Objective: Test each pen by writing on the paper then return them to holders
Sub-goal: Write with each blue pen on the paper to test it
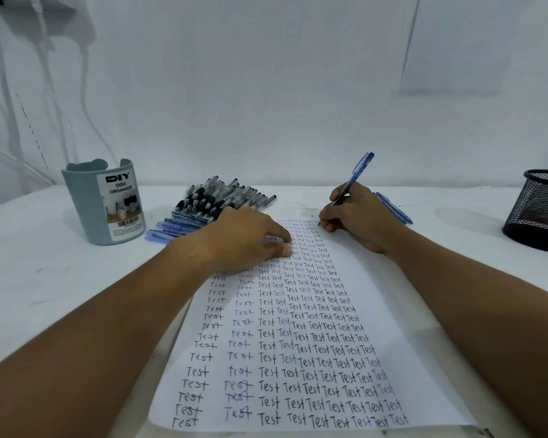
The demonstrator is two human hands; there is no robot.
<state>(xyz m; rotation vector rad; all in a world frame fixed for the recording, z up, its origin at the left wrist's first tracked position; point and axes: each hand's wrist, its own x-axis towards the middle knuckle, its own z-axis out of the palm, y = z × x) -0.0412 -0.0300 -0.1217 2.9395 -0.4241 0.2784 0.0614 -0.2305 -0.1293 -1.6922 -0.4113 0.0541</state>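
White table: paper central. Right hand pinching blue pen at paper's far edge; left hand flat on paper, fingers relaxed, hiding text. Pen pile beyond-left; grey organizer farther left; mesh holder right.

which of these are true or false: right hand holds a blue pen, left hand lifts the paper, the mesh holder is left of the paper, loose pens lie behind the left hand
1. The right hand holds a blue pen. True.
2. The left hand lifts the paper. False: it rests flat on the sheet.
3. The black mesh holder stands left of the paper. False: it stands to the right; the grey desk organizer is on the left.
4. A pile of loose pens lies behind the left hand. True.
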